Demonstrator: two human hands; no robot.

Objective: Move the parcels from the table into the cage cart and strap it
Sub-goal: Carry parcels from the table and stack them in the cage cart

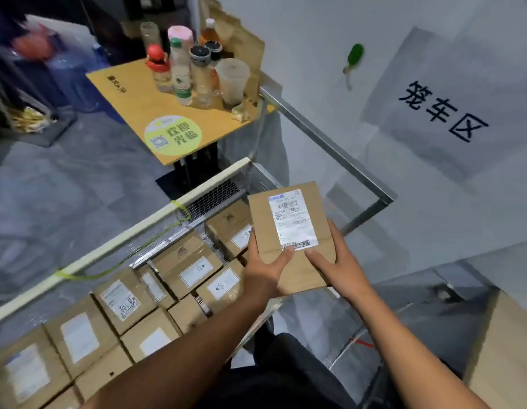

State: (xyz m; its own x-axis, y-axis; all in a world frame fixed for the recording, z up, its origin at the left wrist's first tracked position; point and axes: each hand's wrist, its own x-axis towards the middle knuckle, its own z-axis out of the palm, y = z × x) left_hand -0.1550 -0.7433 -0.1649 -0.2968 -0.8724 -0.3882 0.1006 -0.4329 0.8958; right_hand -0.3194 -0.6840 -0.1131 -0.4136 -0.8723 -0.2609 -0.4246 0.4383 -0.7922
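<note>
Forearms reach in from 6 o'clock. Our left hand [263,265] and right hand [334,261] both grasp brown parcel [289,231], thumbs on its label side, white label [293,219] facing up. We hold it above cage cart [156,219], over its 3 o'clock edge. Stacked parcels [108,314] fill cart toward 8 o'clock. Small table [132,107] with bottles [191,69] at 11 o'clock. Wall sign [442,110] at 2 o'clock.
</note>
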